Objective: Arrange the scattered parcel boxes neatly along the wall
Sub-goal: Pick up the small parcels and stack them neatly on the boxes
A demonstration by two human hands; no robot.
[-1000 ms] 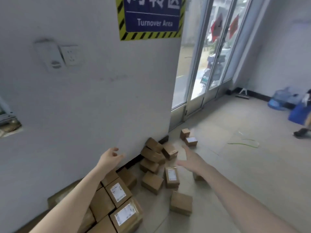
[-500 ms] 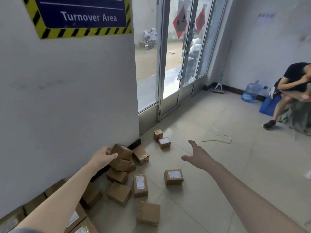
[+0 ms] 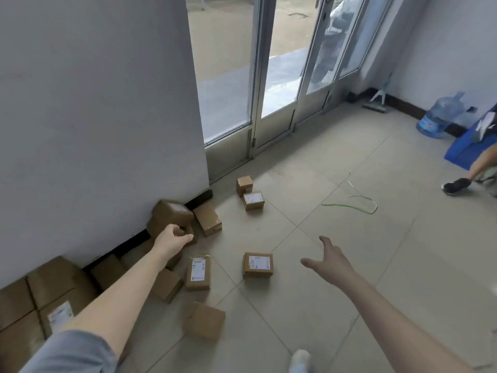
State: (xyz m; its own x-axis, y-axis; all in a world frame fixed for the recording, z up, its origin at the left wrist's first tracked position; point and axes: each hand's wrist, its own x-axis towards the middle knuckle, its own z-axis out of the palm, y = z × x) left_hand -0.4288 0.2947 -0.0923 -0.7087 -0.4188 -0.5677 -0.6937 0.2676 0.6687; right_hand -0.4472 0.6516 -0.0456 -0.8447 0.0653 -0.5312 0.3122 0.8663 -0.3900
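**Risk: pile by the wall may topple**

Pulling the lower box could tip the tilted top box off it and away from the wall. The left hand reaches forward, fingers curled against that lower box; whether it truly grips, I cannot tell. The right hand hovers with fingers spread, a labelled box just to its left.
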